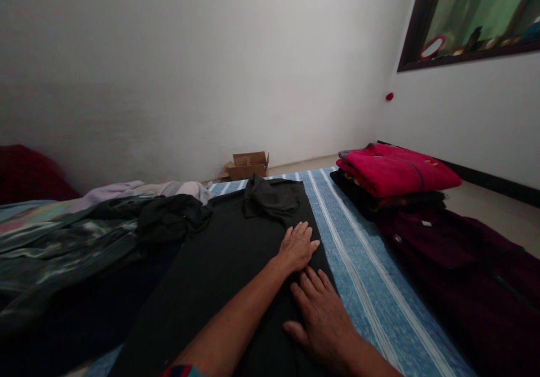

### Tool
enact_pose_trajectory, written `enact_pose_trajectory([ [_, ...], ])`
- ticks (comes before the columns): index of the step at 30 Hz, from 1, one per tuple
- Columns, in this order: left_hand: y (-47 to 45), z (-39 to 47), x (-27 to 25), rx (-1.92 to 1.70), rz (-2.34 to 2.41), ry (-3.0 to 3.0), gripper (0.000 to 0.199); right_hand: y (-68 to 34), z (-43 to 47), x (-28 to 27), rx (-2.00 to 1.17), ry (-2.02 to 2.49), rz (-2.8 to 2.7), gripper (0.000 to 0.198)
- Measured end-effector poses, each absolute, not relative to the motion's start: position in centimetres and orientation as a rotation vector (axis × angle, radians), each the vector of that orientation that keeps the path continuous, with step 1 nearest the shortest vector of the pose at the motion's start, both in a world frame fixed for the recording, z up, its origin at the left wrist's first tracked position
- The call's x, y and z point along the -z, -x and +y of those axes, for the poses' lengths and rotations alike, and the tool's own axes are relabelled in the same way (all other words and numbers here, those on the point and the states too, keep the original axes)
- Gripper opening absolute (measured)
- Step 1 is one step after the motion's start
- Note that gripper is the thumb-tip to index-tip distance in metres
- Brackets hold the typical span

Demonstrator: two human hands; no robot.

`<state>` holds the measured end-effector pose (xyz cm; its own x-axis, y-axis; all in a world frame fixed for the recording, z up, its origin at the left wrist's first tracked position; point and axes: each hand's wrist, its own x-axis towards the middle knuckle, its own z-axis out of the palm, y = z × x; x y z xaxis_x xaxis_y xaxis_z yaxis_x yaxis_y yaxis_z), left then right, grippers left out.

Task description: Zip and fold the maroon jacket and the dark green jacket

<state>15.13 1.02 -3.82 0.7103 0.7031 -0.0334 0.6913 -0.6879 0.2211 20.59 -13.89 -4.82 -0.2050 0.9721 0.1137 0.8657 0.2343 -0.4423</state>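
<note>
A dark grey-black garment lies spread out in front of me, its far end bunched into a crumpled fold. My left hand rests flat on its right side, fingers stretched away from me. Just nearer to me, my right hand presses palm-down along the same right edge, thumb held apart. Neither hand grips anything. Part of the cloth is hidden under my hands and forearms.
Blue striped bedding lies underneath. To the right are folded pink clothes on a dark stack, and a maroon garment. On the left lie several loose clothes. A cardboard box stands by the wall.
</note>
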Motion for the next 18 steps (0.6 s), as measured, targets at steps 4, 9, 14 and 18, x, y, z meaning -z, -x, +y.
enact_pose_trajectory([
  [4, -13.9, -0.5, 4.1, -0.117, 1.128, -2.581, 0.050, -20.8, -14.1, 4.6, -0.371, 1.667, -2.141, 0.064],
  [9, -12.2, 0.7, 4.4, -0.718, 1.234, -1.882, 0.038, -20.7, -14.3, 4.8, -0.367, 1.703, -2.164, 0.063],
  [14, -10.3, 5.7, 3.0, -0.995, 1.538, -1.298, 0.033, -20.5, -14.3, 5.4, -0.342, 1.701, -2.173, 0.067],
  [18, -9.7, 11.0, 1.6, -1.103, 1.540, -0.825, 0.050, -20.4, -13.5, 7.9, -0.128, 1.657, -2.161, 0.068],
])
